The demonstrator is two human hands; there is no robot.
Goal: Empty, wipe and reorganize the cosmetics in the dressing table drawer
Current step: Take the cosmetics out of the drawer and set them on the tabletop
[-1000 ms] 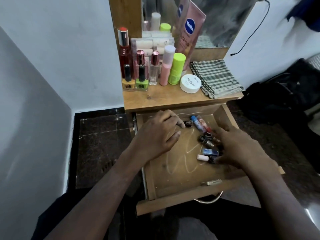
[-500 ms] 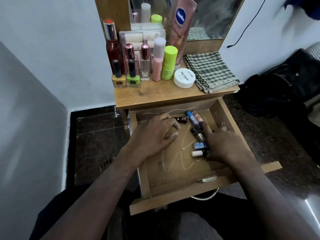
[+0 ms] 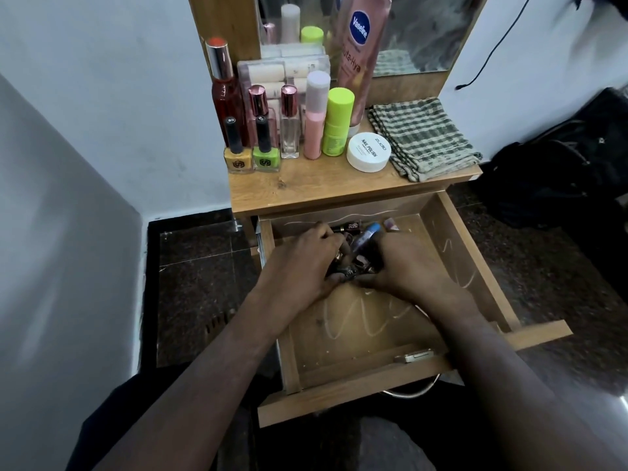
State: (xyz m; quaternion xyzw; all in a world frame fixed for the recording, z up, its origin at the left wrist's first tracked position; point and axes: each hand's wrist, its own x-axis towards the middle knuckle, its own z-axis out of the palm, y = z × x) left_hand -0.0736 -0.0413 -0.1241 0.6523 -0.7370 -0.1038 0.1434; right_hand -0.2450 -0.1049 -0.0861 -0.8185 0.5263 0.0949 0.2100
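Glossy little tubes [image 3: 360,246] sit heaped at the drawer's [image 3: 455,253] twelve o'clock end, light, hard and slippery. Left hand [image 3: 302,263] and right hand [image 3: 404,263] each curl a grip around the heap; scooping from beneath looks safest.

Small cosmetics [image 3: 362,248] (apparently bunched) lie in the drawer's [image 3: 455,253] rear.

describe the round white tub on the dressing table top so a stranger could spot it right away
Start at the wooden dressing table top, above the open drawer. The tub sits between the lime green bottle and the folded checked cloth. It is the only low, flat, round white container there, with "NAIL POLISH" printed on its lid.
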